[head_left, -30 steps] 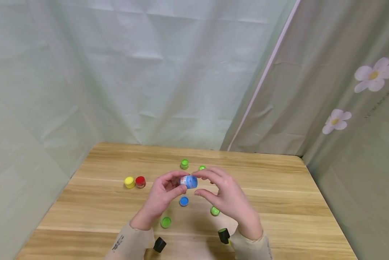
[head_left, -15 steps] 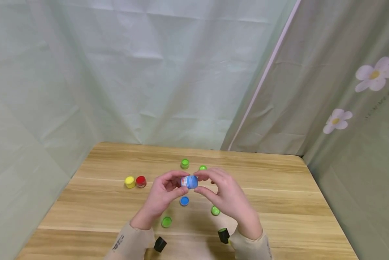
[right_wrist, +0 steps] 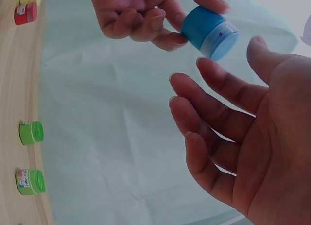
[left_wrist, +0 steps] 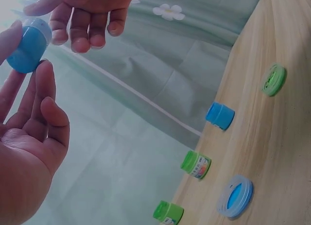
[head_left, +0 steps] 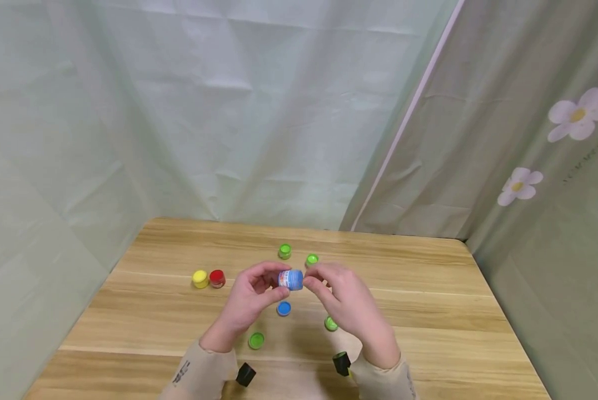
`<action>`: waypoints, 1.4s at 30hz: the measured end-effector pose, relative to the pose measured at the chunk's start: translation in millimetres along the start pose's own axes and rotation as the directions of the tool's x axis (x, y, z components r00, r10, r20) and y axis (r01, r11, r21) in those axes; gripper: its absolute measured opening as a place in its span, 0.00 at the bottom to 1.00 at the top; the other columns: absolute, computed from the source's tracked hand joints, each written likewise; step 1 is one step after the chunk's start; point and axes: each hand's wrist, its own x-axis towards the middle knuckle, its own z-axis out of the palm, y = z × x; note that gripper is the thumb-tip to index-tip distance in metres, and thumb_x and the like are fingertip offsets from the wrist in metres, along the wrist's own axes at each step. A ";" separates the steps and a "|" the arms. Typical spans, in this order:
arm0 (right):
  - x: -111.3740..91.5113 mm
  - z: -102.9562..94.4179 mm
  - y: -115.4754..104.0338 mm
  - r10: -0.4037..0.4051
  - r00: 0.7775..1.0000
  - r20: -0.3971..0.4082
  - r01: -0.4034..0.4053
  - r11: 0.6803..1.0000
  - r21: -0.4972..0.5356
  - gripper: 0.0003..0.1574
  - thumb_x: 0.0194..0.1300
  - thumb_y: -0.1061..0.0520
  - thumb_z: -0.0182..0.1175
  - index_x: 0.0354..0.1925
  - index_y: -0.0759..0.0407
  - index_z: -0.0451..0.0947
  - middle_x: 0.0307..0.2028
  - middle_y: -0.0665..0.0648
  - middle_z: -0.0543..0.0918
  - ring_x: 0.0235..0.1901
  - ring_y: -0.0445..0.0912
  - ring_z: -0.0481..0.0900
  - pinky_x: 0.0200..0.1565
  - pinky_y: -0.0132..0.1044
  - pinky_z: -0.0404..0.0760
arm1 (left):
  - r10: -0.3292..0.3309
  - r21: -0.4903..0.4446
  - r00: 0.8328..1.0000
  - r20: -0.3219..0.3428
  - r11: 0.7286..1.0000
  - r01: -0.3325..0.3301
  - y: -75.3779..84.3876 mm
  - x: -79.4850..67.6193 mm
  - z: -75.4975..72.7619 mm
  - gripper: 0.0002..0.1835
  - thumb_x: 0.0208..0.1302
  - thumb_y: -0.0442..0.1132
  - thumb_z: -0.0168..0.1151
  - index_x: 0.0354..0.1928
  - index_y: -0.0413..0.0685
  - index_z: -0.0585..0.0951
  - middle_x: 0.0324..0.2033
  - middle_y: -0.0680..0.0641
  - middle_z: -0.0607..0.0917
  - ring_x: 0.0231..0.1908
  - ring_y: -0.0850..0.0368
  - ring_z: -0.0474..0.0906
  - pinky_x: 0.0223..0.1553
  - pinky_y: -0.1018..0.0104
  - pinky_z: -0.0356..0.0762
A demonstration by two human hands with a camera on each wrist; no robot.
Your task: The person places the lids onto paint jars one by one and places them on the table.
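Note:
My left hand (head_left: pixel 249 297) grips a small blue jar (head_left: pixel 291 280) with a white label, its thumb on the near side and fingers behind. The jar lies tilted on its side above the table, its ridged end towards my right hand (head_left: pixel 346 297). That hand is just off this end, thumb and forefinger drawn close in the head view. In the right wrist view the right fingers are loosely bent around nothing, apart from the jar (right_wrist: pixel 210 32). Below the hands a blue lid (head_left: pixel 284 309) lies on the table. Another blue jar (left_wrist: pixel 221 115) stands there in the left wrist view.
Two green jars (head_left: pixel 285 251) stand towards the back of the wooden table (head_left: pixel 429 311). A yellow jar (head_left: pixel 200 279) and a red jar (head_left: pixel 217 279) are side by side at left. Green lids (head_left: pixel 256 340) lie nearer the front. Curtains (head_left: pixel 259 111) hang behind the table.
My right thumb and forefinger, spread around the jar's end earlier, have drawn together and sit slightly off it to the right. The left hand keeps its hold on the jar, nearly still.

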 end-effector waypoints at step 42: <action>2.3 -1.7 3.2 -0.297 0.951 -0.082 0.297 0.955 -0.016 0.30 0.64 0.65 0.77 0.62 0.53 0.83 0.58 0.50 0.84 0.61 0.47 0.80 0.62 0.41 0.80 | 0.010 -0.041 1.000 0.030 0.999 -0.009 -3.3 -1.2 -1.4 0.16 0.75 0.30 0.65 0.62 0.38 0.81 0.48 0.50 0.86 0.45 0.57 0.80 0.47 0.66 0.84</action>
